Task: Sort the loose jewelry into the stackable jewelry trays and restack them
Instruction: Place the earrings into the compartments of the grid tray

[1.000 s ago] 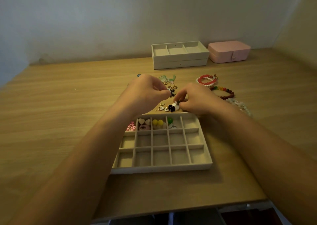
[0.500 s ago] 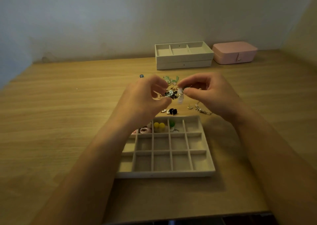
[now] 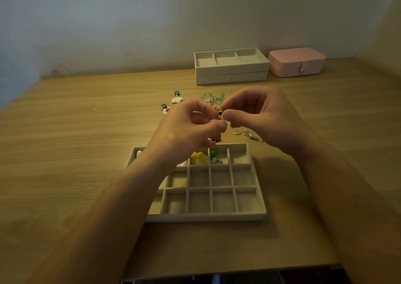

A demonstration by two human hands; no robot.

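Note:
A beige grid tray (image 3: pixel 249 215) with many small compartments lies on the wooden table in front of me. Its back row holds yellow beads (image 3: pixel 198 157) and a green bead (image 3: pixel 213 153). Above the tray's far edge, my left hand (image 3: pixel 191 127) and my right hand (image 3: pixel 260 116) both pinch one small dark earring (image 3: pixel 220 114) between thumb and fingertips. Loose jewelry lies behind: green pieces (image 3: pixel 211 97), blue and white earrings (image 3: pixel 176 97), and a silver chain (image 3: pixel 252 136) under my right hand.
Two stacked beige trays (image 3: pixel 231 75) with a three-part top stand at the back, a shut pink jewelry box (image 3: pixel 297 64) to their right. A wall runs behind the table; the near table edge is low in view.
Both hands rose from the pile on the table and met above the tray's back edge, pinching the small earring. The view shifted, so the bracelets at right are hidden.

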